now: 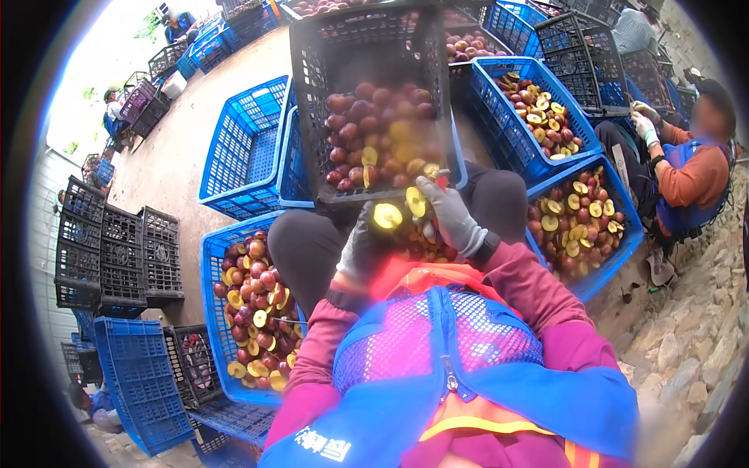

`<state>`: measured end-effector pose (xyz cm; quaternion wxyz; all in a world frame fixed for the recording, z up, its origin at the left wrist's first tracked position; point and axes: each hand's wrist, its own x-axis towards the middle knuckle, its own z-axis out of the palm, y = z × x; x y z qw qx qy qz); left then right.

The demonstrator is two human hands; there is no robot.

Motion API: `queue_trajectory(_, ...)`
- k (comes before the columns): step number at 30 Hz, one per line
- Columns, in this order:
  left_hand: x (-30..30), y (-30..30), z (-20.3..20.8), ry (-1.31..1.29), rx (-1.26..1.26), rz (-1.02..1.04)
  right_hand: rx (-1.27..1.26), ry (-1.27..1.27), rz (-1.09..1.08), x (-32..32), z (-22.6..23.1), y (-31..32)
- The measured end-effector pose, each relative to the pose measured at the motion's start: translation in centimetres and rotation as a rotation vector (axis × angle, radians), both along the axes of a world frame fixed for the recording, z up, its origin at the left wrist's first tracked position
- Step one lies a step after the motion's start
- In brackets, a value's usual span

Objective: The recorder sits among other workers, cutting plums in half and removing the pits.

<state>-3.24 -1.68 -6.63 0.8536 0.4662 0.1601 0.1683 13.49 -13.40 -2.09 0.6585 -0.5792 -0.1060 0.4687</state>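
Both my hands wear grey gloves and are raised in front of my chest. My left hand point(360, 248) holds a plum half point(387, 215) with its yellow cut face up. My right hand point(451, 214) holds another yellow plum half point(416, 201) and a small knife with a red handle point(440, 181). The two halves sit close together, just apart. Right behind them a black crate point(363, 47) leans toward me, filled with whole dark red plums point(374, 129) and a few cut ones.
A blue crate point(212, 265) of halved plums stands at my left knee, another blue crate point(624, 234) at my right. Empty blue and black crates are stacked on the left. A seated person in orange sleeves point(686, 168) works at the right beside a stony edge.
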Motion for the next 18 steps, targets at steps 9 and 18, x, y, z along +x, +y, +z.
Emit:
queue_trajectory(9, 0.0, 2.8, 1.1, -0.018, 0.424, 0.193, 0.093, -0.658, 0.140, -2.9, 1.6, 3.8)
queue_trajectory(18, -7.3, 7.4, 6.4, 0.353, 0.755, 0.500, 0.296, -0.290, -0.019, 1.8, -0.3, 2.3)
